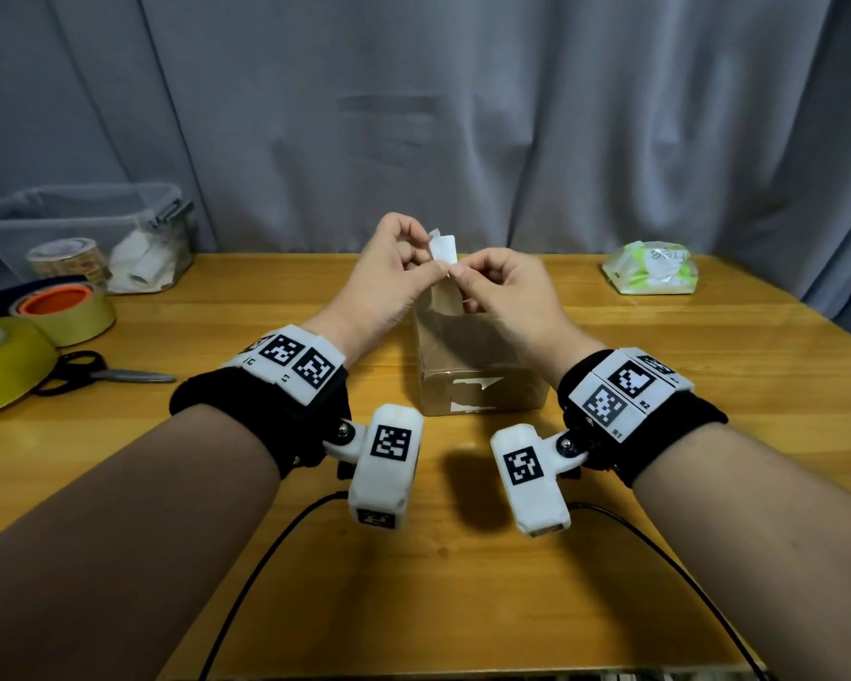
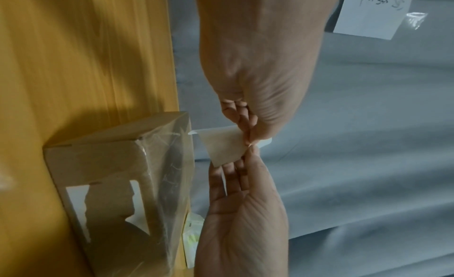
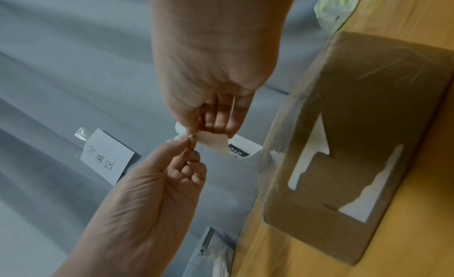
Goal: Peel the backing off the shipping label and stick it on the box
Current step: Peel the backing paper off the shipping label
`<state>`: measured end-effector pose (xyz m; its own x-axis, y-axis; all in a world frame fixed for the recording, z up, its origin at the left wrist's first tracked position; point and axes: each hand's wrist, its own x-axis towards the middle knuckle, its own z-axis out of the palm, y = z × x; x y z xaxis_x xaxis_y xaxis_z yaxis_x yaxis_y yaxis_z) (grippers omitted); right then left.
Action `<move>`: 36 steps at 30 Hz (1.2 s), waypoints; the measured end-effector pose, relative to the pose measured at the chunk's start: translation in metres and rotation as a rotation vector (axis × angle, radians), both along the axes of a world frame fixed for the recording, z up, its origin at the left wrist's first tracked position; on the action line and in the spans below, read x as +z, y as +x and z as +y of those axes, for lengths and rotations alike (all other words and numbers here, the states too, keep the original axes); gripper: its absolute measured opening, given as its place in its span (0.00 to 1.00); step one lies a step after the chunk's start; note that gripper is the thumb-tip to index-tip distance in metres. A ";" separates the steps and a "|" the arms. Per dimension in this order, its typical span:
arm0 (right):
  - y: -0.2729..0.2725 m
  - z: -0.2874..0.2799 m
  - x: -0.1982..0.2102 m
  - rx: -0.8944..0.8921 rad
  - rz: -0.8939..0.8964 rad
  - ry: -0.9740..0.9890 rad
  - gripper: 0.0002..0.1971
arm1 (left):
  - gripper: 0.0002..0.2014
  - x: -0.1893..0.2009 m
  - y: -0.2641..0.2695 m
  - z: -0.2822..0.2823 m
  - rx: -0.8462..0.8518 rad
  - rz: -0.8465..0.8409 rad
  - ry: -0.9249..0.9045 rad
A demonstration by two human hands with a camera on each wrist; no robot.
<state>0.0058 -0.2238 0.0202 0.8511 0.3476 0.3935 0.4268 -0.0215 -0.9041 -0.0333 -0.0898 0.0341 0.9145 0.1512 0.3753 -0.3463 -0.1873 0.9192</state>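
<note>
Open worktop (image 1: pixel 659 435) right and near; clutter left.
Box (image 1: pixel 477 380) stands just under the raised hands; tape rolls (image 1: pixel 65 312), scissors (image 1: pixel 99 373), bin (image 1: pixel 70 223) crowd left; wipes pack (image 1: pixel 652 267) far right.

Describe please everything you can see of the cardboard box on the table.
The cardboard box is brown, longer than wide, and lies flat on the wooden table, below both hands, which do not touch it. Glossy clear tape or film covers its top. The side that faces the person bears torn white remains of an older label. It looks closed. A green and white packet lies apart on its right, and nothing rests on the box.
</note>
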 end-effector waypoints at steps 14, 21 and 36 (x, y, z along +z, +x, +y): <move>0.008 -0.007 0.006 -0.079 0.037 -0.009 0.05 | 0.13 -0.006 0.004 0.010 0.025 0.027 -0.082; 0.007 0.002 0.002 -0.120 -0.047 0.049 0.10 | 0.15 -0.007 0.004 -0.005 -0.049 0.304 -0.030; -0.002 -0.006 0.000 0.017 0.070 0.120 0.07 | 0.10 -0.008 0.003 -0.014 0.037 0.132 -0.025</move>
